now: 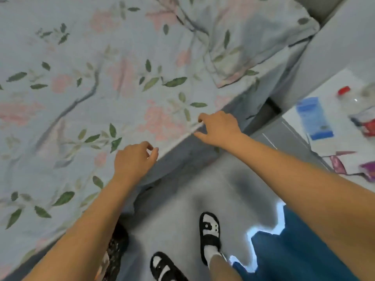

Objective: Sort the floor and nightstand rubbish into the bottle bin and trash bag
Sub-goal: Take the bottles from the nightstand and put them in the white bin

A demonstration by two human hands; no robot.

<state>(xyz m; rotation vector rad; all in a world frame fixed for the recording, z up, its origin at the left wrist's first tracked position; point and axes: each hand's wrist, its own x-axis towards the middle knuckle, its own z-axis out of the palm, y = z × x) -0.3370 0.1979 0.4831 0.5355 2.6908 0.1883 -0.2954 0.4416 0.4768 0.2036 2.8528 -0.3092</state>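
At the right edge of the frame I see the rubbish lying on the white nightstand [332, 151]: a clear plastic bottle [354, 100] with a red cap at upper right, a blue packet [313, 118] just left of it, a red and white wrapper [367, 123] below the bottle, and purple wrappers [353, 166] lower down near the nightstand's front edge. My right hand [218, 128] hovers at the edge of the bed [81, 78] in mid-frame, fingers loosely curled and holding nothing. My left hand [134, 159] sits lower left of it over the same edge, fingers likewise relaxed and empty. The floral sheet fills the upper left. Below, on the grey floor [178, 199], my feet wear black sandals [210, 232] over white socks.
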